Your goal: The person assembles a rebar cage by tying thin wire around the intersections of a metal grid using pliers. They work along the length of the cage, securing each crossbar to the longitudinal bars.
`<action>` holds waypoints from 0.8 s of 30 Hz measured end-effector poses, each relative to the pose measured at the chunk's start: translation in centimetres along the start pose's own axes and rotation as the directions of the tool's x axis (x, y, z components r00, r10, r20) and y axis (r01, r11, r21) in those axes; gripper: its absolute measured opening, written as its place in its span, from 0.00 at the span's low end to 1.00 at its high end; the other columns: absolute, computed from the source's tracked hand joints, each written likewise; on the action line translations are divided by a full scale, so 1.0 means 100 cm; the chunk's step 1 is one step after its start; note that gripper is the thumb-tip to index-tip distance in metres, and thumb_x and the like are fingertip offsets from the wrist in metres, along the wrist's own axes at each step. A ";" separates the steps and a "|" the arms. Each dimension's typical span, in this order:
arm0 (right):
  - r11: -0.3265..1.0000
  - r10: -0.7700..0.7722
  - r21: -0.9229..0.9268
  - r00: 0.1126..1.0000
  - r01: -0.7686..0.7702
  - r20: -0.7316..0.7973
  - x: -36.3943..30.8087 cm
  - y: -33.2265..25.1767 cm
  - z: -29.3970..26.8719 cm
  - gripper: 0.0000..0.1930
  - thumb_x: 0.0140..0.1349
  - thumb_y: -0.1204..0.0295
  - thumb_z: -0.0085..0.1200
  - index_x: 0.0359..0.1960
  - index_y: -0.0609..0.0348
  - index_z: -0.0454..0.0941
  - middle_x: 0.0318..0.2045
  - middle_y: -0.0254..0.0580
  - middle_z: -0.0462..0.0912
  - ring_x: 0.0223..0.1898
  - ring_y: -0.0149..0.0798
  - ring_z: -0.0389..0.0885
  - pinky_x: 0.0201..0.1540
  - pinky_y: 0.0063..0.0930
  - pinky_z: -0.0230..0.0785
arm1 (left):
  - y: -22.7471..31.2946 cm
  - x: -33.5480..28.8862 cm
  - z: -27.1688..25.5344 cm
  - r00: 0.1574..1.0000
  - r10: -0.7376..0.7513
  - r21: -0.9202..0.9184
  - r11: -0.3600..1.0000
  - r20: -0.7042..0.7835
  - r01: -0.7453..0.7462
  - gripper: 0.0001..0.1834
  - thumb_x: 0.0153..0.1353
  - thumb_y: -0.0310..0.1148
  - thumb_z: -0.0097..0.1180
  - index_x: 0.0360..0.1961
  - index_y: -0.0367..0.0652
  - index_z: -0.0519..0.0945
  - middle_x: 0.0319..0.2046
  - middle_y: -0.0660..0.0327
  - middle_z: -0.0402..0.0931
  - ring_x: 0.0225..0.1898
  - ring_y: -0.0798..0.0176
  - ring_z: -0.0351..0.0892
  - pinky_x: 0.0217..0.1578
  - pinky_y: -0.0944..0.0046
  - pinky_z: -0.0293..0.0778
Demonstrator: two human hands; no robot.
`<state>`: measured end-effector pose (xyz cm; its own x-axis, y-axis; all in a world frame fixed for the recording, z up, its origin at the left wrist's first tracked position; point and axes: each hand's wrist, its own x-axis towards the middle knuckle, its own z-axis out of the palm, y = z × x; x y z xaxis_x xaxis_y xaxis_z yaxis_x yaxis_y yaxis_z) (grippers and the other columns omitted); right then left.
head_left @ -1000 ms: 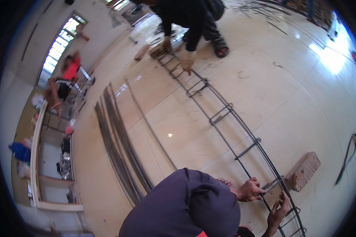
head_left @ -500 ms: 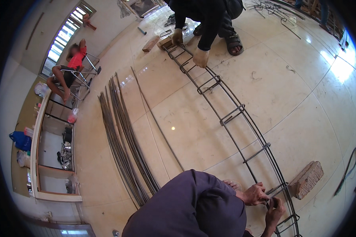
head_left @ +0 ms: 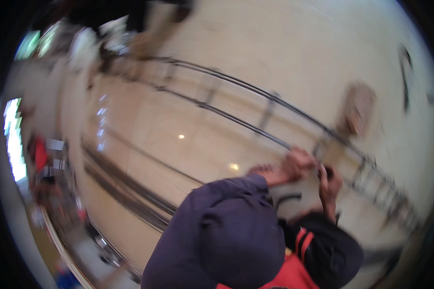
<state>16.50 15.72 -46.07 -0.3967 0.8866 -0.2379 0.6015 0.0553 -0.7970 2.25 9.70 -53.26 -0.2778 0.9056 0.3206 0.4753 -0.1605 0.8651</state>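
Head view, the only one, badly smeared. From where I stand: steel cage (head_left: 273,98) lies aslant over the pale floor (head_left: 217,150), running from the co-worker (head_left: 108,13) at upper left down to lower right. Left hand (head_left: 298,164) is at the near rail (head_left: 246,125), fingers bunched narrow. Right hand (head_left: 330,184) just beside it, fingers curled. Can't tell what either one grips, if anything; too blurred. Held that close, they probably share one small spot. Knee (head_left: 241,236) bent low beside the cage, likely to bring the rail within reach. Brick (head_left: 359,107) just beyond the far side, maybe a prop; contact unclear. Loose bars (head_left: 149,198) lie side by side at left, apart from the cage, presumably out of the way.
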 end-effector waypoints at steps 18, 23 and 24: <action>0.979 -0.116 0.118 0.925 0.169 -0.363 -0.040 0.020 0.055 0.06 0.54 0.74 0.61 0.32 0.60 0.78 0.27 0.47 0.84 0.29 0.42 0.85 0.32 0.28 0.75 | 0.047 0.007 -0.036 0.977 0.066 0.243 0.963 0.203 -0.116 0.05 0.49 0.31 0.64 0.29 0.46 0.83 0.29 0.70 0.82 0.30 0.66 0.74 0.45 0.60 0.58; 0.995 -0.091 0.005 0.950 0.097 -0.298 -0.040 0.018 0.049 0.07 0.57 0.72 0.59 0.34 0.61 0.77 0.26 0.48 0.83 0.29 0.42 0.85 0.32 0.30 0.75 | 0.050 0.008 -0.034 0.976 0.022 0.249 0.965 0.215 -0.077 0.08 0.47 0.29 0.64 0.31 0.46 0.85 0.32 0.68 0.82 0.33 0.65 0.73 0.45 0.62 0.59; 0.990 -0.136 -0.065 0.944 0.122 -0.300 -0.039 0.019 0.048 0.07 0.57 0.70 0.59 0.33 0.60 0.77 0.26 0.49 0.83 0.27 0.43 0.84 0.29 0.31 0.74 | 0.052 0.009 -0.033 0.975 0.023 0.238 0.968 0.221 -0.077 0.09 0.47 0.28 0.63 0.33 0.46 0.84 0.34 0.66 0.82 0.34 0.64 0.73 0.45 0.61 0.59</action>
<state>15.88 10.16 -49.31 -0.2482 0.9674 0.0509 0.5924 0.1931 -0.7822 1.68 8.39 -47.15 -0.0754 0.9660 0.2475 0.6799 -0.1318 0.7214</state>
